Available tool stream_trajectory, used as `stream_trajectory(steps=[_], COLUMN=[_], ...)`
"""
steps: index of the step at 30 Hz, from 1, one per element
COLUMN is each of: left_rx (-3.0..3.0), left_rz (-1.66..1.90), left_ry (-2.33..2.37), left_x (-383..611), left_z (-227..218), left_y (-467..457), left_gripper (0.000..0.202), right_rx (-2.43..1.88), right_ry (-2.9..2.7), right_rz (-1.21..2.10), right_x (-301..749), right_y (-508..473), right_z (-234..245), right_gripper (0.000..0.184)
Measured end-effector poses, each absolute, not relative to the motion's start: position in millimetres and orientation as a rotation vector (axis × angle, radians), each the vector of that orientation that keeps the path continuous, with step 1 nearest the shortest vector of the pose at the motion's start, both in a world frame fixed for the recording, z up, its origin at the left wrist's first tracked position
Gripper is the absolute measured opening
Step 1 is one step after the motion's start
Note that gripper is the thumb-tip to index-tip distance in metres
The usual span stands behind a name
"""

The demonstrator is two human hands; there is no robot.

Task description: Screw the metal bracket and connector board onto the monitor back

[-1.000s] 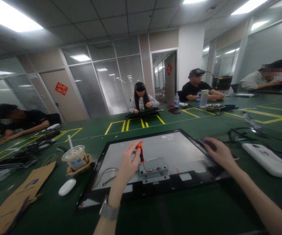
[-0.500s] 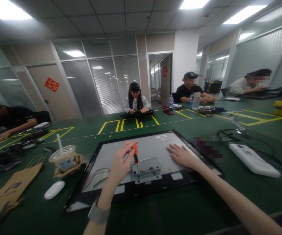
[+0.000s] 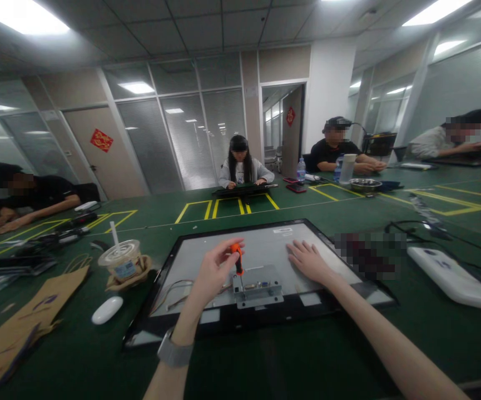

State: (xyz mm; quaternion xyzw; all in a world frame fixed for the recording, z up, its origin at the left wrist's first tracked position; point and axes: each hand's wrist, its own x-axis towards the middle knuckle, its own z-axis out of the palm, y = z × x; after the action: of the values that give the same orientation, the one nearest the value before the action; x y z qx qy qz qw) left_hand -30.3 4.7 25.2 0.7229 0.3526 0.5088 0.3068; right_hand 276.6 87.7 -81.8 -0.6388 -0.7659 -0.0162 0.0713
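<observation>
Here's the orange-and-black screwdriver [image 3: 239,264], near upright, meeting the left end of the metal bracket [image 3: 262,301] on the flat panel [image 3: 265,240]! The left hand [image 3: 212,273] grips its handle; the right hand [image 3: 309,263] lies open, palm down on the panel. Bracket's on, screwdriver work looks under way; what's tight or left, can't tell. Out on the table [image 3: 307,355]: a lidded cup [image 3: 120,265] nests in a cardboard holder [image 3: 128,282]; farther, a metal bowl [image 3: 365,185], contents unclear.

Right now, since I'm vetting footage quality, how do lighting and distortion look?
In the head view, the upper left ceiling light is blown out white; the door leans, likely from lens distortion; a pixelated patch lies right of the display panel; the screwdriver tip is too fine to judge.
</observation>
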Motion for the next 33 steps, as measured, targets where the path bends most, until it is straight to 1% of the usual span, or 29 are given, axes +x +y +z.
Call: stream_trajectory(steps=[4,11,18,24,26,30,33], left_rx=[1.956,1.997,2.034,2.028,2.014,2.055,2.083], left_rz=[1.429,1.319,1.415,1.199,1.201,1.291,1.258], left_ry=[1.012,0.904,0.938,0.902,0.938,1.02,0.992], left_x=[-30.4,-34.5,-30.3,-35.0,-37.1,-38.3,-37.7], left_z=[22.1,29.7,33.0,35.7,34.0,32.1,34.2], left_y=[7.3,0.7,-0.8,-4.7,-2.2,0.5,-2.4], left_gripper=[0.026,0.033,0.022,0.037,0.038,0.031,0.036], right_rx=[-1.91,-1.896,-1.898,-1.907,-1.913,-1.922,-1.925], right_ry=[-2.307,-2.307,-2.301,-2.317,-2.319,-2.32,-2.322], right_rz=[-0.046,-0.029,-0.031,-0.034,-0.031,-0.03,-0.035], right_x=[278.8,278.1,278.3,277.1,276.7,276.4,277.0], right_y=[89.2,88.6,87.7,86.5,85.9,86.1,87.6], right_z=[-83.7,-82.5,-81.3,-79.2,-78.2,-77.9,-79.7], right_gripper=[0.054,0.055,0.055,0.056,0.056,0.056,0.057])
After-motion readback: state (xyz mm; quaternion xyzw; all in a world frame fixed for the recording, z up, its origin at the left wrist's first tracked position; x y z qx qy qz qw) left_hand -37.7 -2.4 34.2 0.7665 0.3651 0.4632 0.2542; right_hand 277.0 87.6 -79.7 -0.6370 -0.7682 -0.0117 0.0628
